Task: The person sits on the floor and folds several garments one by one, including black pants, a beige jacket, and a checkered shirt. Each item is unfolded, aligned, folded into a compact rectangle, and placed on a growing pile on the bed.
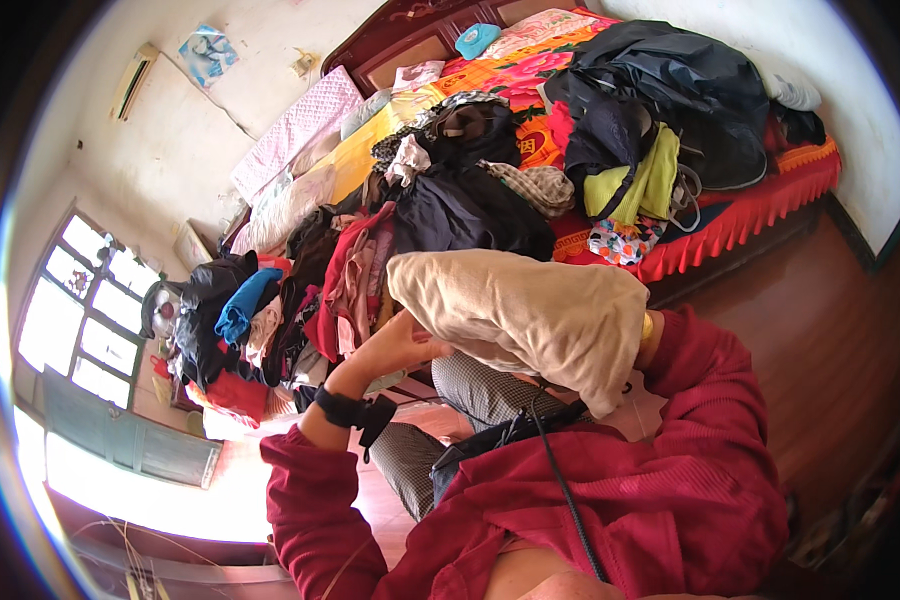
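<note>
A beige folded cloth garment [521,315] is held up in front of my body, its near right corner hanging down. My right hand is hidden by the cloth; only its wrist, with a yellowish band [647,327], shows at the right end. The garment rests on that hand. At the left end, my left hand [394,346] touches the garment's lower edge, its thumb side showing and some fingertips tucked behind the cloth. A black strap [354,412] circles the left wrist. Just past the garment lies a dark cloth [469,214] on the bed.
A heap of mixed clothes [352,285] spreads along the bed's near side. A large black bag or sheet [667,90] and a yellow-green garment [634,180] lie further right. The bed has a red frilled edge [735,232]. Brown floor [787,330] shows at right, a window [82,307] at left.
</note>
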Demonstrator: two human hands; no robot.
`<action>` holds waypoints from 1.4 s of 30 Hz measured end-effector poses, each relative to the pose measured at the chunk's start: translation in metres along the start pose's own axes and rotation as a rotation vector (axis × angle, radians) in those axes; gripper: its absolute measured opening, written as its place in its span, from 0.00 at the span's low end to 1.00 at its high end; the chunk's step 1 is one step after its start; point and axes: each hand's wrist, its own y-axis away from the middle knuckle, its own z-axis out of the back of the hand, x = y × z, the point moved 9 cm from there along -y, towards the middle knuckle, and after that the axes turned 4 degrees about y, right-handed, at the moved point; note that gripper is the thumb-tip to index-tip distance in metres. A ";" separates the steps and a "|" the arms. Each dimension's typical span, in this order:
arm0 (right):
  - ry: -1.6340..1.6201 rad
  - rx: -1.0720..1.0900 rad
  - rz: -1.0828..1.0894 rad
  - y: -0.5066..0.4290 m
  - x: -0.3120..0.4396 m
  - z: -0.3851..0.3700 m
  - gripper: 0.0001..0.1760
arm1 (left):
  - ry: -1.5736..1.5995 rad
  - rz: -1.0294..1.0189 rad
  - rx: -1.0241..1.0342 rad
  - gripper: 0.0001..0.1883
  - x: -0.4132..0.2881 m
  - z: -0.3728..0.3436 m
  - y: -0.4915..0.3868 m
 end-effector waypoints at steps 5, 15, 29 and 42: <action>-0.432 0.123 -0.286 0.011 -0.059 -0.034 0.20 | 0.134 -0.113 -0.064 0.40 0.009 -0.014 -0.004; -0.422 0.135 -0.580 0.079 -0.121 -0.047 0.18 | 0.295 0.038 -0.102 0.23 0.065 -0.046 0.042; 0.115 0.028 -0.132 0.063 -0.080 0.015 0.42 | 0.455 0.098 -0.345 0.22 0.127 -0.020 0.082; 0.788 -0.308 0.301 0.004 0.015 0.086 0.11 | 0.339 -0.293 -0.819 0.15 0.034 0.065 0.027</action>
